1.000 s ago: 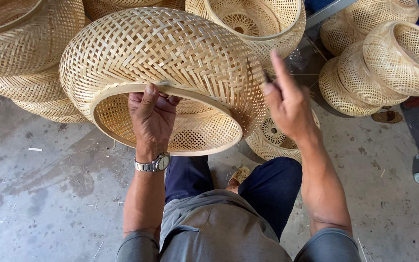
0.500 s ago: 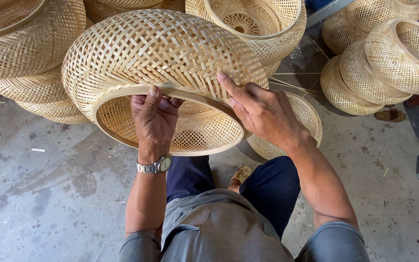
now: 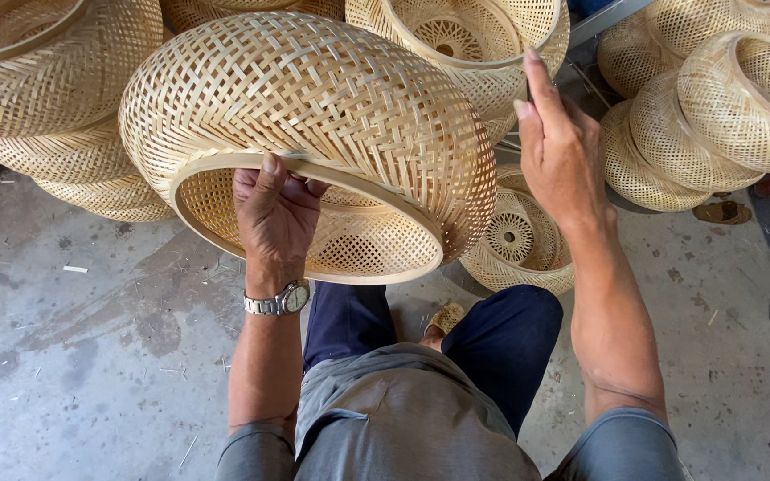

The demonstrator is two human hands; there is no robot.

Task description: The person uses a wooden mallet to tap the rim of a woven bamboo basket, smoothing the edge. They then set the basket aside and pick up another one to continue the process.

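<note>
One large woven bamboo basket [image 3: 314, 116] fills the upper middle of the frame, tipped on its side so the round mouth with its flat rim band faces down toward the person. It is held up off the concrete floor [image 3: 91, 356], above the knees. Around it lie more baskets of the same weave: a stack at the upper left [image 3: 37, 80], an open one at the top middle [image 3: 465, 36], a cluster at the upper right [image 3: 715, 116], and a smaller one on the floor at the centre right [image 3: 519, 240], partly behind the big basket.

What has changed is the right hand [image 3: 563, 151]. Half a second ago it lay flat on the basket's right flank; now it has lifted clear to the upper right of the frame, fingers straight and held together, pointing upward, gripping nothing. Whether its edge brushes the weave I cannot tell. I judge it to be between strokes of pressing or patting the side into shape.

The left hand [image 3: 274, 214] has stayed where it was: thumb over the rim band, fingers curled inside the mouth, closed on the rim and carrying the basket alone. A metal wristwatch [image 3: 280, 300] sits on that wrist
</note>
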